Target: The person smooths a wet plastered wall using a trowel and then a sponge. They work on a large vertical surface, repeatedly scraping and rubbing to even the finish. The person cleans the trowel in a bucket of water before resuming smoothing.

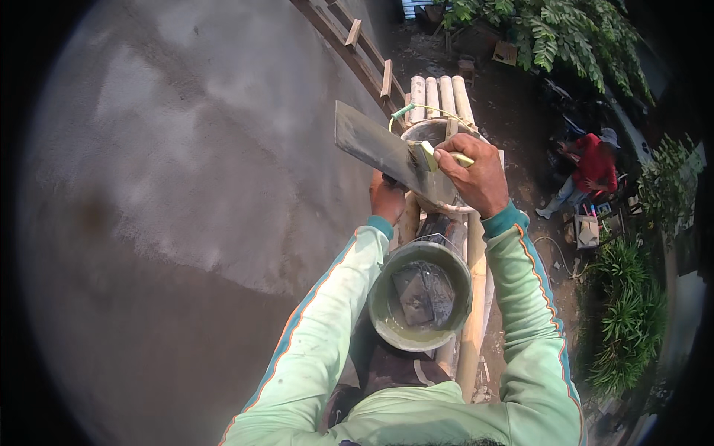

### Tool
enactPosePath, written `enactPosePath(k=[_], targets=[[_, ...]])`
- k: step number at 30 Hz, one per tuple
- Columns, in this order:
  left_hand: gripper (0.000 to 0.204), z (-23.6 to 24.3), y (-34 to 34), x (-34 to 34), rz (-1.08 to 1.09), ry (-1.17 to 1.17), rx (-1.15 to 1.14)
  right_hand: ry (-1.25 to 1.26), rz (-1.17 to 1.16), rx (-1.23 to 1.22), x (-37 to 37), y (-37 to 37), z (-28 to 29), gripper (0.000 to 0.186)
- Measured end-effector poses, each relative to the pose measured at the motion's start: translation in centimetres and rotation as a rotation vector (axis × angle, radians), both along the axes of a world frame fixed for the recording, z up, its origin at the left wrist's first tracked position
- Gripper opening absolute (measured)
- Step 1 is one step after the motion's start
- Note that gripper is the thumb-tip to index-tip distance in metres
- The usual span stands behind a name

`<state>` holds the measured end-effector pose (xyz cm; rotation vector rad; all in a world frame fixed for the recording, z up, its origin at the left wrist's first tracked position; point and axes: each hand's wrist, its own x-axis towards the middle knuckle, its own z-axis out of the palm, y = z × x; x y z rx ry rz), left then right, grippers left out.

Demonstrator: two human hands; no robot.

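Observation:
My right hand (474, 171) grips a pale yellow-handled tool (427, 156), whose head is against a broad, dirty metal blade (366, 140) tilted over a bucket. My left hand (386, 199) is closed on a black handle under that blade. The bucket (466, 207), with a wire handle and green grip, rests on bamboo poles (418, 99), partly hidden by the blade. Below my hands, between my forearms, a second grey bucket (380, 314) holds murky water with flat grey pieces in it.
A grey plastered wall (171, 208) fills the left, with a wooden ladder (353, 56) along its upper part. Far below right, a person in red (593, 165) stands beside assorted items. Leafy branches (554, 44) hang at top right, and plants (621, 320) grow below.

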<state>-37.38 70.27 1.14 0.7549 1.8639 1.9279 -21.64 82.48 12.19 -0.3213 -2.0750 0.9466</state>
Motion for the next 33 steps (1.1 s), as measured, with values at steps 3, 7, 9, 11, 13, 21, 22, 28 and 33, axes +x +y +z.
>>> enactPosePath(k=[3, 7, 9, 11, 13, 21, 22, 28, 33], targets=[[0.044, -2.1, 1.2, -0.5, -0.059, -0.118, 0.106, -0.281, -0.098, -0.115, -0.9, 3.2, -5.0, 0.020], [0.038, -2.9, 1.0, -1.8, -0.010, -0.186, 0.180, -0.167, -0.070, -0.099, -0.6, 2.4, -3.1, 0.023], [0.033, -3.3, 0.6, -1.4, -0.056, -0.300, 0.175, -0.079, -0.026, -0.119, -0.3, 0.5, -1.6, 0.022], [0.031, -3.2, 1.1, -0.3, -0.044, -0.276, 0.172, -0.232, -0.103, -0.132, -0.7, 2.2, -5.6, 0.019], [0.030, -3.1, 1.5, 0.2, 0.015, -0.231, 0.198, -0.324, -0.168, -0.023, -0.2, 4.0, -8.1, 0.016], [0.029, -3.8, 2.0, 0.2, 0.148, 0.241, -0.086, -0.227, -0.118, -0.055, 0.8, 0.6, -6.4, 0.019], [0.029, -3.3, 2.6, 0.6, 0.154, 0.195, -0.028, -0.208, -0.152, -0.040, 1.5, 1.3, -7.2, 0.019], [0.028, -5.4, 2.9, -1.2, 0.185, 0.093, 0.158, -0.098, -0.072, -0.014, 1.2, -1.9, -3.7, 0.019], [0.029, -2.2, 4.0, 0.7, 0.180, -0.392, 0.440, -0.179, -0.232, -0.161, 5.1, 1.8, -7.6, 0.021]])
